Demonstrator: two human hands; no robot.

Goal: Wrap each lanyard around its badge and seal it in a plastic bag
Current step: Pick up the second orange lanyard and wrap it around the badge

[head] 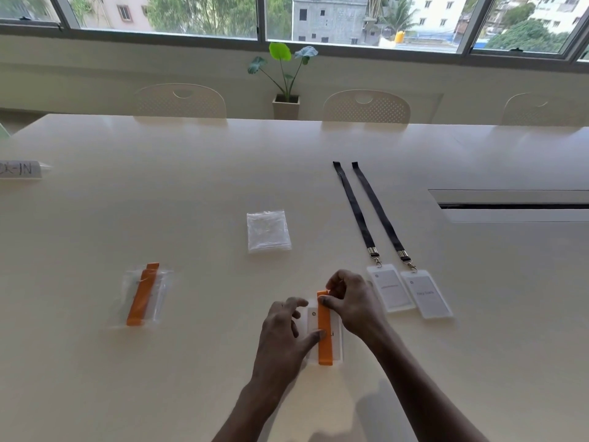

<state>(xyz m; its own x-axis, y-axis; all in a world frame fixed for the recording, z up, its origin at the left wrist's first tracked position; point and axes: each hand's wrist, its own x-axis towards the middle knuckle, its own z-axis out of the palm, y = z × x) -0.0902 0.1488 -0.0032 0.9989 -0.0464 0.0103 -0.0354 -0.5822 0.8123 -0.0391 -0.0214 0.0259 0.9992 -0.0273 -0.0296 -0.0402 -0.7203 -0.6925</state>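
A badge [311,317] wound lengthwise with an orange lanyard [325,346] lies on the table in front of me. My left hand [283,336] holds it, thumb pressed on the orange band. My right hand [350,301] pinches the lanyard at the badge's top end. To the left lies a sealed plastic bag [141,295] with an orange-wrapped badge inside. A stack of clear plastic bags [268,230] sits further back. On the right lie two badges [391,290] [426,293] with black lanyards [353,205] [379,208] stretched out straight.
The white table [191,173] carries a paper sign [19,170] at its far left and a cable slot [510,206] at the right. Chairs [366,106] and a potted plant [286,100] stand behind the far edge, under the windows.
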